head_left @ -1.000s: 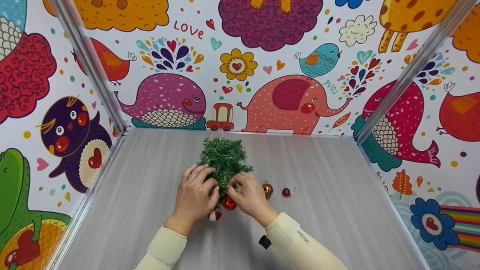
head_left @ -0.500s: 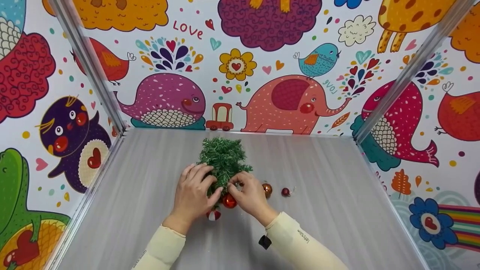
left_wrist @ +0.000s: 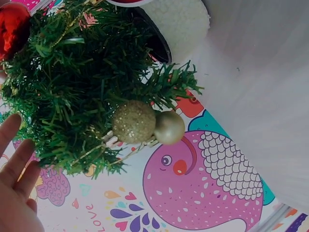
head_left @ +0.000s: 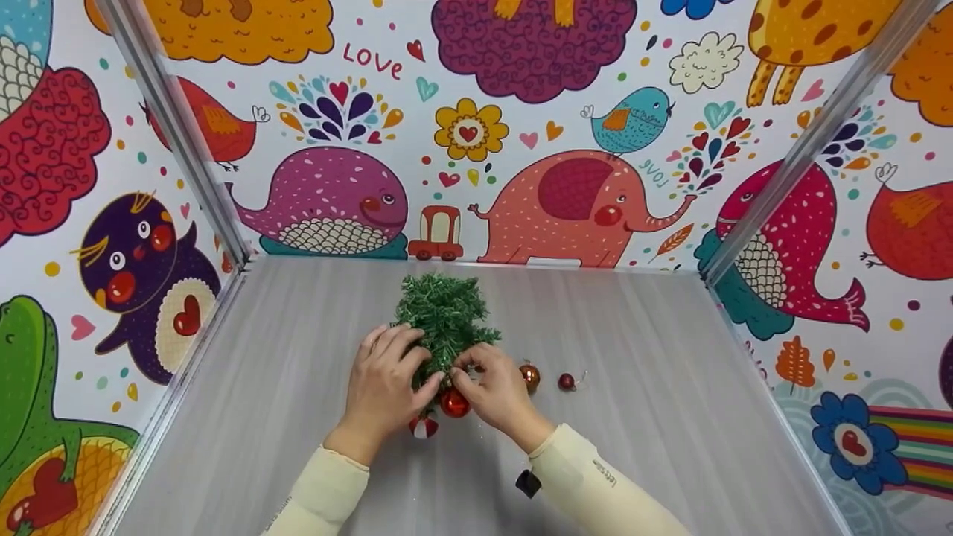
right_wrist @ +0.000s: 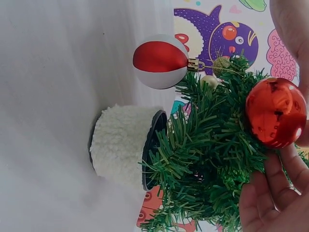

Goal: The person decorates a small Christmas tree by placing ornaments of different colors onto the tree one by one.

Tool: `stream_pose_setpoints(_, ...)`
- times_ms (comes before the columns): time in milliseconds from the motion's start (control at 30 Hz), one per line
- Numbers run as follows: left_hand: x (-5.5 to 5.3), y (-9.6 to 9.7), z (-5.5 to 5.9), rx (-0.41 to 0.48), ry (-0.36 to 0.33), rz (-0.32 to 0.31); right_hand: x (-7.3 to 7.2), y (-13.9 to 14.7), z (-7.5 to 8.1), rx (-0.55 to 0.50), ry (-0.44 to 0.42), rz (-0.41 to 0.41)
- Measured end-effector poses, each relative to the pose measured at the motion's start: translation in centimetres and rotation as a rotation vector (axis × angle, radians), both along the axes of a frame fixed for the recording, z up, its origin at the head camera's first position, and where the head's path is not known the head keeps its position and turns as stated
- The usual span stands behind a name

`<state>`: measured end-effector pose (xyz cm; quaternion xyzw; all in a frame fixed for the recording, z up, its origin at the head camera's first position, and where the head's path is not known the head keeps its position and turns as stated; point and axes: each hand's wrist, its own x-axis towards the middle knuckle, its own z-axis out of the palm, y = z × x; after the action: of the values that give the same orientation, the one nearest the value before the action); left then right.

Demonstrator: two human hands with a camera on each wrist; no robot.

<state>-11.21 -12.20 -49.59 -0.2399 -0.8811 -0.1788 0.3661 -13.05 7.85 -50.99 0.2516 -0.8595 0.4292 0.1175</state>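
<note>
A small artificial Christmas tree (head_left: 444, 309) stands in a white fuzzy pot (right_wrist: 124, 145) between both hands. My right hand (head_left: 497, 383) pinches with thumb and index finger just above a shiny red bauble (head_left: 456, 403), at a branch; the pinched string is hidden. In the right wrist view this bauble hangs in front of the curled fingers (right_wrist: 270, 186). My left hand (head_left: 389, 383) lies along the tree's left side, its fingers (left_wrist: 21, 157) extended at the branches. A red-and-white bauble (right_wrist: 161, 62) hangs low on the tree. Glittery (left_wrist: 134, 122) and smooth gold baubles (left_wrist: 170, 127) hang on another side.
On the grey tabletop (head_left: 655, 417), right of the tree, lie a copper-brown bauble (head_left: 530, 377) and a small dark red bauble (head_left: 567, 381) with a string. Printed cartoon walls (head_left: 521, 134) enclose the table at the back and sides. A black item (head_left: 528, 484) sits by the right sleeve.
The left thumb has shifted slightly up and right toward the right fingertips. The right hand keeps its pinch in nearly the same place, and the red bauble has moved only a little.
</note>
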Motion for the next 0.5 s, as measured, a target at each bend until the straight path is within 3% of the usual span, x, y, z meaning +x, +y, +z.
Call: stream_pose_setpoints(500, -0.06, 0.34, -0.30, -0.005, 0.018, -0.005, 0.28, -0.34, -0.03, 0.047, 0.057, -0.010)
